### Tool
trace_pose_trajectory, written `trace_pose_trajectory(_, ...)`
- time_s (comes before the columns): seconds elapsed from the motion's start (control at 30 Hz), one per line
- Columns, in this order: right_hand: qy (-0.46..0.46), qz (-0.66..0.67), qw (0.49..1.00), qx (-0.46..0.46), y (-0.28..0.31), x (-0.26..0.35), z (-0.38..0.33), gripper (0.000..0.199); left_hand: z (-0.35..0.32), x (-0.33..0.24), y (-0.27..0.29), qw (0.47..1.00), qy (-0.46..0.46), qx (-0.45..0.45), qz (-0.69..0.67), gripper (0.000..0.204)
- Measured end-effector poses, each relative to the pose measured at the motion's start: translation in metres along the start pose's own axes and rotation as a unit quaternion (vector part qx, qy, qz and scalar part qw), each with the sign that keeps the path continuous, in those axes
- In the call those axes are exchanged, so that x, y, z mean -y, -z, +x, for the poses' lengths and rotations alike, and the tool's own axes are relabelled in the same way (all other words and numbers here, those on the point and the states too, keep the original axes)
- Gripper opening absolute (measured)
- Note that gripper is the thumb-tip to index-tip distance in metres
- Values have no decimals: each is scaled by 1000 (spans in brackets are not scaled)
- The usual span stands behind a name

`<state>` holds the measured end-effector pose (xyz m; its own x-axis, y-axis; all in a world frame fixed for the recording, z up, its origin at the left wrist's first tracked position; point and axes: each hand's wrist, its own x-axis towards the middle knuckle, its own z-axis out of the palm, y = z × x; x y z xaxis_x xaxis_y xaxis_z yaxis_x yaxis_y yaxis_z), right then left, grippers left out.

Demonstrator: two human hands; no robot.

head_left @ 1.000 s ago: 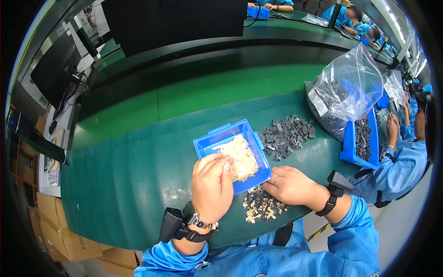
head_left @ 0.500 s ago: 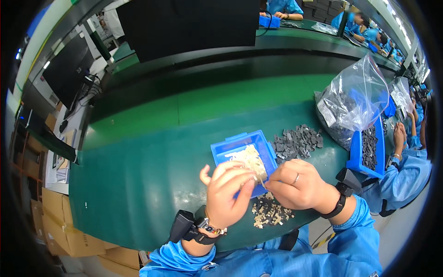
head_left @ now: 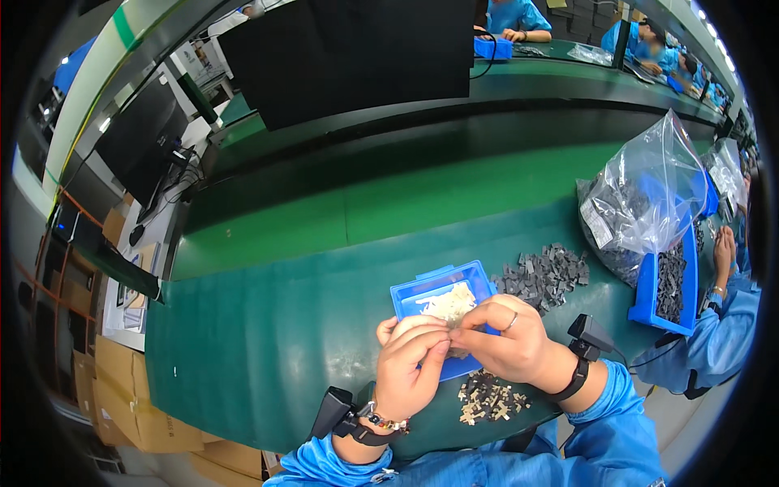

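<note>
My left hand (head_left: 411, 365) and my right hand (head_left: 519, 342) meet fingertip to fingertip over the near part of a blue plastic bin (head_left: 408, 302). Both are closed in a pinch, and whatever lies between the fingertips is too small and covered to name. Small cream-coloured pieces (head_left: 456, 299) fill part of the bin. Just beyond my right hand, flat dark grey pieces (head_left: 542, 276) are heaped on the green table (head_left: 268, 357). Small black-and-tan pieces (head_left: 492, 399) lie scattered below my right hand, near the table's front edge.
At the right, a clear plastic bag (head_left: 621, 215) of dark pieces leans by a second blue bin (head_left: 643, 304) holding more. A co-worker's hand (head_left: 722, 258) is beyond it. A black panel (head_left: 365, 57) stands at the back; cardboard boxes (head_left: 138, 398) are at the lower left.
My fingertips have come together, the right hand drawing in against the left. The whole view has shifted, so the table sits slightly lower and further right.
</note>
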<state>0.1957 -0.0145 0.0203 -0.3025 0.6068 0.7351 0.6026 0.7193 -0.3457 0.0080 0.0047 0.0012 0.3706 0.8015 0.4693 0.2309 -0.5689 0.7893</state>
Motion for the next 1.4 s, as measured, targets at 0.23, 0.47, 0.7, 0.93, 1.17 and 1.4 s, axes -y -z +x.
trace_pose_trajectory(0.23, -77, 73, 994, 23, 2, -4, -6, 23, 7, -3, 3, 995, -53, 49, 69, 4)
trace_pose_trajectory(0.47, -86, 115, 989, 47, 7, -4, -9, 21, 6, -3, 0, 991, -72, 60, 95, 4)
trace_pose_trajectory(0.7, -12, -62, 992, 107, 6, 7, -7, 22, 4, -9, -2, 977, -88, 55, 186, 9)
trace_pose_trajectory(0.93, -44, -39, 995, 77, 3, 5, -8, 21, 6, -11, -3, 977, -86, 40, 190, 7)
trace_pose_trajectory(1.17, -124, -61, 990, 36, 9, -2, -11, 21, 2, -5, -1, 997, 3, -59, 57, 5)
trace_pose_trajectory(1.4, -91, 4, 995, 32, 8, 2, -6, 24, 7, -8, 2, 990, -41, -2, 137, 8)
